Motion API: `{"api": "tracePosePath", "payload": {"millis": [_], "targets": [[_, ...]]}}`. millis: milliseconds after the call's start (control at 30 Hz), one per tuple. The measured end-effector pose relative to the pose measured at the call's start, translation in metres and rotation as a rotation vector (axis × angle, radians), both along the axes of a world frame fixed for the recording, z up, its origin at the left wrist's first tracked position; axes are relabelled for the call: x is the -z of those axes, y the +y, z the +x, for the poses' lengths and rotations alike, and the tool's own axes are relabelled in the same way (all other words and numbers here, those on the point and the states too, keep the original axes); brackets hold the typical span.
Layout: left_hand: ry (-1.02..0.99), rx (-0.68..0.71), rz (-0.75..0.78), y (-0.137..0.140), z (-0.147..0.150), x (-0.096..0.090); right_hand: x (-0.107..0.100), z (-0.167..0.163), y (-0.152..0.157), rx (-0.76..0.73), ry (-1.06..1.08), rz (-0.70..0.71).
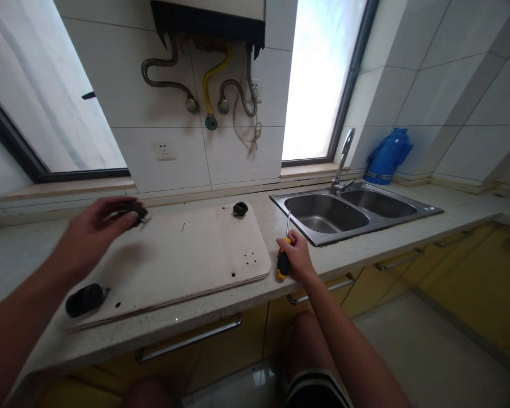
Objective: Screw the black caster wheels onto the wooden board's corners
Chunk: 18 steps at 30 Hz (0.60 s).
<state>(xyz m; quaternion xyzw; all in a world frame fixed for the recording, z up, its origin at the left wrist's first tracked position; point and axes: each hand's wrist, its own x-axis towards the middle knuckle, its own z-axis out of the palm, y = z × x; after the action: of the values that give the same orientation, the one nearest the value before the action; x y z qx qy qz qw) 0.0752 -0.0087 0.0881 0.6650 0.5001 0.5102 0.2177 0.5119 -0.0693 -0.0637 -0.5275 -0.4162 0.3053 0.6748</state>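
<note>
The left hand point(96, 226) had its fingers around a black caster point(131, 215) above the white board point(187, 255), around 10 o'clock; right hand point(298, 256) fingers gripped a screwdriver point(283, 264), 3 o'clock of it. Another caster point(85, 300) sat at 8, a third caster point(240, 209) at 1.

Board point(174, 266): middle open to a hand; clock counted from there.
Far wheel point(240, 209): blocks two o'clock.
Near wheel point(85, 301): blocks eight o'clock.
Left hand point(104, 218): with its held wheel point(137, 212), crowds ten o'clock from above.
Right hand point(300, 258): with the screwdriver point(283, 263), narrows the gap to the sink point(340, 234), three o'clock.
</note>
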Motion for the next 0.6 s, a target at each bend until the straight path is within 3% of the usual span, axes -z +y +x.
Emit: {"api": "tracePosePath", "payload": {"millis": [133,233,467,600], "targets": [[0.065,0.503,-0.071,-0.021,0.093,0.034,0.002,0.000,-0.001,0.010,-0.012,0.005],[0.131,0.704,-0.119,-0.023,0.133,0.059,0.001,-0.001,-0.001,0.015,-0.014,0.008],[0.376,0.867,0.034,-0.012,0.160,0.067,0.000,-0.002,0.002,0.029,-0.020,0.012],[0.479,0.783,0.119,-0.012,0.167,0.073,0.002,-0.001,0.004,0.018,-0.039,0.002]]}}
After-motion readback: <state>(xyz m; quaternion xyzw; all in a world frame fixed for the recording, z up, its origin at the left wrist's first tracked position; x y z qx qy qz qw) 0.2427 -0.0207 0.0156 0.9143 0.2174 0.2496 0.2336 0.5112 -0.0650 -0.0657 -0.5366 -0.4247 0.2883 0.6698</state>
